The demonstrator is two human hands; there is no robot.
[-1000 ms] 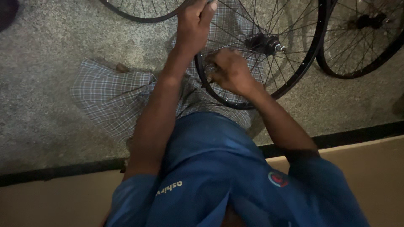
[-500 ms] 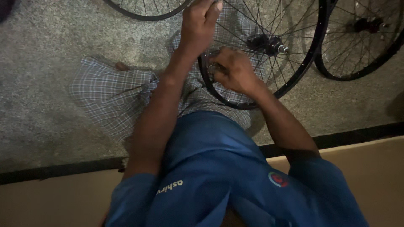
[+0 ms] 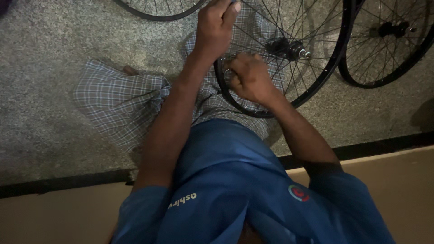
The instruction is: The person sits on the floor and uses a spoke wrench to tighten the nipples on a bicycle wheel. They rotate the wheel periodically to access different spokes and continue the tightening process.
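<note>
Left hand (image 3: 216,28) fingertips cut off at top edge, right hand (image 3: 247,77) grip contents hidden, wheel (image 3: 289,54) top cropped.

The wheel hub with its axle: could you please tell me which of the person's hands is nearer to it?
Right. The right hand grips the rim just beside the hub, while the left hand holds the wheel farther off, near the top edge.

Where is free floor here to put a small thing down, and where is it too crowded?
Bare speckled floor lies left of the checked cloth, below the far-left wheel. A second patch lies right, under the right wheel. It is crowded at the middle wheel, where the left hand and right hand hold it.
</note>
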